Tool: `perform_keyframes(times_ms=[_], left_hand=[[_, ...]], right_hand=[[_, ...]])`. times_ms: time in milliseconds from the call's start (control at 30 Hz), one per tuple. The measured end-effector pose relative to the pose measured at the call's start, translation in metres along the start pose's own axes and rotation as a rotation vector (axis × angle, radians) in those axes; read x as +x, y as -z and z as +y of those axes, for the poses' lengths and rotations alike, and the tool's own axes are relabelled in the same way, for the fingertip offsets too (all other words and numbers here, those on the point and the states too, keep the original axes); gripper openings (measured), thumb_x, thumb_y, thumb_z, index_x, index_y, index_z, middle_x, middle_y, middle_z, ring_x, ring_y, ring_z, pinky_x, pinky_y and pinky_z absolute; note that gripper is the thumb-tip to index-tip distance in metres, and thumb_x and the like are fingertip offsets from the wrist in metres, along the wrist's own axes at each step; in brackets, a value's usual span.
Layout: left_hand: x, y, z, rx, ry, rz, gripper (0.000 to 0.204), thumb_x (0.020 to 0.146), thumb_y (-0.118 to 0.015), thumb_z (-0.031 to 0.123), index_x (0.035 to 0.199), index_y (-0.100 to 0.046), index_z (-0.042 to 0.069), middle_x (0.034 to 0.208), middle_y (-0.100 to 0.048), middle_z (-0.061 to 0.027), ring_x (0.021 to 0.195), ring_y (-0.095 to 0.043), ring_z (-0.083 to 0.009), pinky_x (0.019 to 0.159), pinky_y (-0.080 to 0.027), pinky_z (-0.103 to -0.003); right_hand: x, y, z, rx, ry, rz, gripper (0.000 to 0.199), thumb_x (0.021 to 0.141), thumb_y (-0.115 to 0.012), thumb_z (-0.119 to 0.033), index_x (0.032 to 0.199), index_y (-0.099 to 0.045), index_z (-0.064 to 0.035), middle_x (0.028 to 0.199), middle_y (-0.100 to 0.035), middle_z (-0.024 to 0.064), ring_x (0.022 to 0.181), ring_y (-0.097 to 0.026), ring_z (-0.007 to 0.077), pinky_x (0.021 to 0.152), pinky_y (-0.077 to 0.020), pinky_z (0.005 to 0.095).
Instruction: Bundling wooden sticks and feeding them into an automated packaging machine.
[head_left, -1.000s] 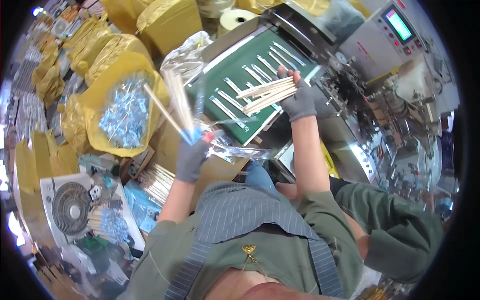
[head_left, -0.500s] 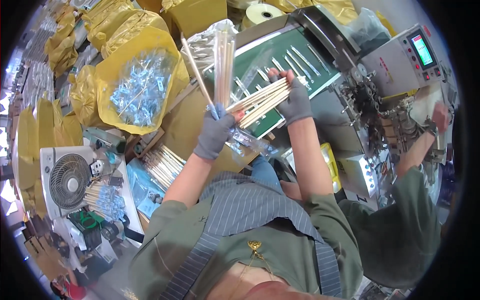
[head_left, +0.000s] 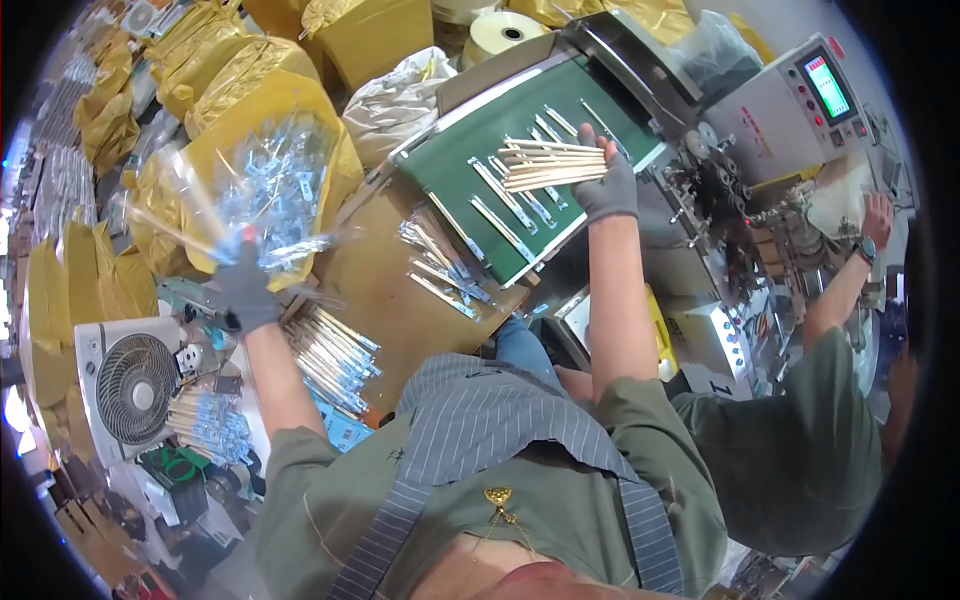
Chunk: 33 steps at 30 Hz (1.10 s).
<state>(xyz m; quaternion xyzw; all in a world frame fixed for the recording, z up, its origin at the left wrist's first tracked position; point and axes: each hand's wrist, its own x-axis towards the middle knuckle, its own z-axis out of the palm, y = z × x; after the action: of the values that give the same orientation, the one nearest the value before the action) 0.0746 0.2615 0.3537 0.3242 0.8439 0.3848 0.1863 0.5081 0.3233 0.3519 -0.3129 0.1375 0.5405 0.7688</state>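
In my right hand (head_left: 608, 190), in a grey fingerless glove, a fanned bundle of bare wooden chopsticks (head_left: 550, 165) is gripped above a green conveyor belt (head_left: 425, 165). My gloved left hand (head_left: 247, 288) is at the near edge of an open yellow sack (head_left: 335, 130) and blurred by motion. Smeared clear wrappers with chopsticks (head_left: 190, 205) stick out of it to the upper left. Clear and blue wrappers (head_left: 275, 165) fill the sack. Several wrapped chopsticks (head_left: 495, 190) lie on the belt, with more wrapped packets (head_left: 440, 265) on the brown board (head_left: 375, 265) beside it.
A white fan (head_left: 138, 385) and piles of wrapped chopsticks (head_left: 330, 355) are at the left. At the right stand a control box with a screen (head_left: 825, 85) and machine rollers. Another person's hand (head_left: 877, 218) is at that machinery. A film roll (head_left: 510, 38) stands behind the belt.
My left hand has swung left and down, away from the right hand, to the yellow sack with its wrapped chopsticks. My right hand has drawn slightly right with the bare bundle.
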Motion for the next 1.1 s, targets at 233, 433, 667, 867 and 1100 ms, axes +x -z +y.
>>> perform_keyframes(times_ms=[233,433,667,867,1100], left_hand=[[-0.141,-0.069,0.047,-0.835,0.310,-0.890,0.032,0.074,-0.070,0.029,0.092,-0.062,0.004,0.066,-0.050,0.0053,0.058,-0.045,-0.0037,0.052,-0.035,-0.019],[-0.142,-0.088,0.055,-0.993,0.294,-0.750,0.032,0.073,-0.072,0.021,0.092,-0.059,-0.001,0.075,-0.052,0.0020,0.064,-0.047,-0.0058,0.058,-0.037,-0.019],[-0.137,-0.088,0.049,-1.033,0.244,-0.712,0.024,0.073,-0.070,0.016,0.089,-0.059,0.003,0.076,-0.053,0.0021,0.065,-0.049,-0.0061,0.059,-0.039,-0.020],[-0.053,-0.048,0.022,-1.136,-0.010,-0.278,0.014,0.077,-0.062,0.018,0.083,-0.058,0.006,0.071,-0.050,0.0019,0.059,-0.044,-0.0077,0.050,-0.035,-0.023],[0.021,-0.001,0.001,-0.385,0.114,0.000,0.030,0.080,-0.062,0.032,0.078,-0.061,0.002,0.059,-0.048,0.0017,0.046,-0.039,-0.0087,0.042,-0.030,-0.024]], right_hand=[[-0.033,-0.014,0.062,-0.007,0.051,-0.232,0.020,0.095,-0.034,-0.023,0.097,-0.043,-0.0050,0.108,-0.056,0.0158,0.103,-0.055,0.0268,0.091,-0.0423,0.0495],[-0.056,-0.021,0.080,-0.118,0.077,-0.320,0.022,0.095,-0.036,-0.025,0.097,-0.043,-0.0043,0.110,-0.054,0.0140,0.098,-0.056,0.0223,0.089,-0.0456,0.0433],[-0.060,-0.023,0.084,-0.132,0.059,-0.372,0.021,0.094,-0.039,-0.024,0.096,-0.043,-0.0040,0.106,-0.056,0.0140,0.094,-0.057,0.0224,0.086,-0.0467,0.0415],[0.021,0.009,-0.025,-0.020,0.113,-0.768,0.019,0.092,-0.036,-0.019,0.103,-0.045,-0.0061,0.109,-0.058,0.0092,0.102,-0.054,0.0257,0.089,-0.0443,0.0446],[-0.015,0.030,-0.029,-0.203,0.131,-0.454,0.016,0.089,-0.052,-0.024,0.085,-0.054,-0.0084,0.058,-0.042,-0.0040,0.049,-0.042,0.0073,0.050,-0.0416,0.0237]])
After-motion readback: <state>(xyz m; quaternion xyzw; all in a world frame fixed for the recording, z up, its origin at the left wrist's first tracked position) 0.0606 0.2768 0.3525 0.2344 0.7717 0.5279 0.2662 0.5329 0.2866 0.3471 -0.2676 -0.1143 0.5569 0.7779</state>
